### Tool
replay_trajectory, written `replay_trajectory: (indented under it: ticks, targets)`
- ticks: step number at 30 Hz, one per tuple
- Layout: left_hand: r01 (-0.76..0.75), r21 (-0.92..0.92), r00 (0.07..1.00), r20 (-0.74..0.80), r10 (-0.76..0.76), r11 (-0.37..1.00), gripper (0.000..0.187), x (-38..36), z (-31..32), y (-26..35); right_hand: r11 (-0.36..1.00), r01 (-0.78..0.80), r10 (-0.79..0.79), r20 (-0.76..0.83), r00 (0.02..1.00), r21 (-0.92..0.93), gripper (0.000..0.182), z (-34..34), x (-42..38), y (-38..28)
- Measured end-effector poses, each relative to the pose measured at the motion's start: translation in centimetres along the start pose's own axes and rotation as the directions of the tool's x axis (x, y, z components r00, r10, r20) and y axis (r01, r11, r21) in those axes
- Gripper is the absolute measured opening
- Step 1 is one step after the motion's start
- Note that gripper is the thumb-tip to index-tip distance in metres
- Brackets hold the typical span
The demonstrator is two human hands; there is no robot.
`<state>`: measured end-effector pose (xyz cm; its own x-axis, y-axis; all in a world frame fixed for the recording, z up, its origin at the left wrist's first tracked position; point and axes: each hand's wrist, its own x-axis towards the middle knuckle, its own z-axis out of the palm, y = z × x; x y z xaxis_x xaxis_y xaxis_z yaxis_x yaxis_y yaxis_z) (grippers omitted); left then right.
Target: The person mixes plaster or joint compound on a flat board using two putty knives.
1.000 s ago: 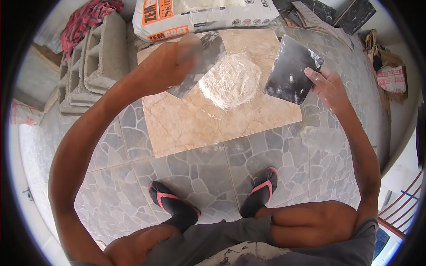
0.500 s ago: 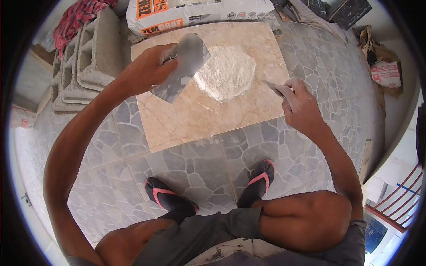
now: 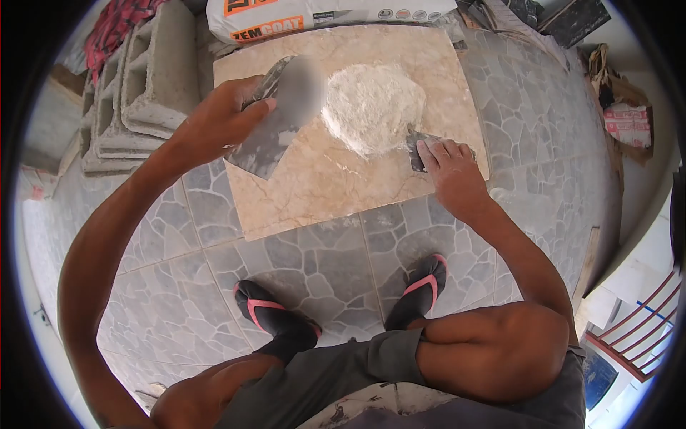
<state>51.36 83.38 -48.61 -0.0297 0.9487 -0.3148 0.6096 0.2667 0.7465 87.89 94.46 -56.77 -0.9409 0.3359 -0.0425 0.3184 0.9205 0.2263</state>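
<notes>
A mound of white powder [image 3: 373,107] lies on a beige marble-patterned tile [image 3: 300,207] on the floor. My left hand [image 3: 225,118] is closed on the edge of a flat rectangular metal trowel [image 3: 264,146], tilted over the tile's left side; a blurred patch hides part of its face. To the right of the mound, my right hand [image 3: 454,171] grips a small dark scraper [image 3: 416,152]. Its blade is down near the powder's lower right edge, with my fingers laid across it. Whether the blade touches the powder is hard to tell.
Behind the tile lies a printed ZEMCOAT bag [image 3: 329,16]. Hollow concrete blocks [image 3: 161,79] stand at the left, with a red checked cloth [image 3: 118,32] above. My feet in pink-strapped flip-flops [image 3: 264,304] are on the stone-patterned floor [image 3: 314,272] in front.
My right hand has moved left and slightly down, turning the scraper flatter and bringing it beside the powder. My left hand has shifted a little left and tilted the trowel.
</notes>
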Motion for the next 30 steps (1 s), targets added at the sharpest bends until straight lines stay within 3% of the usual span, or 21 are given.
replay_trajectory:
  ticks: [4, 7, 10, 12, 16, 19, 24, 26, 30]
  targets:
    - [-0.037, 0.046, 0.998, 0.051, 0.035, 0.998, 0.037, 0.8, -0.9, 0.3, 0.993, -0.096, 0.093, -0.034, 0.995, -0.069, 0.050, -1.6, 0.5, 0.1]
    - [-0.022, 0.055, 0.997, 0.073, 0.018, 0.998, 0.037, 1.8, -0.6, 1.4, 0.987, -0.009, 0.006, -0.017, 1.000, -0.159, 0.049, 1.9, 0.8, -0.3]
    - [-0.023, 0.057, 0.999, 0.040, 0.020, 0.998, 0.038, 1.6, 0.0, 2.8, 1.000, 0.000, 0.000, 0.038, 0.999, -0.018, 0.048, -0.4, 1.1, 0.5]
    - [-0.116, 0.026, 0.993, -0.018, 0.117, 0.993, 0.039, 2.0, 0.9, 1.3, 0.998, -0.055, 0.057, 0.075, 0.996, -0.021, 0.050, -2.3, 0.9, 0.4]
    - [-0.057, -0.013, 0.997, -0.043, 0.056, 0.998, 0.039, 1.7, 0.8, 0.0, 0.997, -0.046, 0.044, -0.029, 0.999, -0.066, 0.052, -2.1, 0.8, -2.3]
    - [-0.053, -0.035, 0.995, -0.085, 0.050, 0.998, 0.038, 1.8, 0.6, -0.7, 0.997, 0.016, -0.011, 0.072, 0.997, -0.072, 0.052, -0.1, 0.5, -4.2]
    - [-0.030, -0.028, 0.992, -0.122, 0.026, 0.999, 0.038, 1.7, 0.8, -0.2, 0.999, -0.001, 0.002, 0.038, 0.999, -0.034, 0.052, -2.9, 0.7, -3.5]
    - [-0.058, -0.090, 0.993, -0.108, 0.049, 0.994, 0.038, 1.8, 1.3, -0.2, 0.998, -0.040, 0.039, -0.021, 0.999, -0.053, 0.051, -3.3, 1.2, -3.8]
    - [-0.058, -0.095, 0.997, -0.055, 0.052, 0.994, 0.043, 2.4, 1.7, 0.1, 0.997, 0.014, -0.010, 0.043, 0.999, -0.082, 0.048, -1.0, 1.7, -4.7]
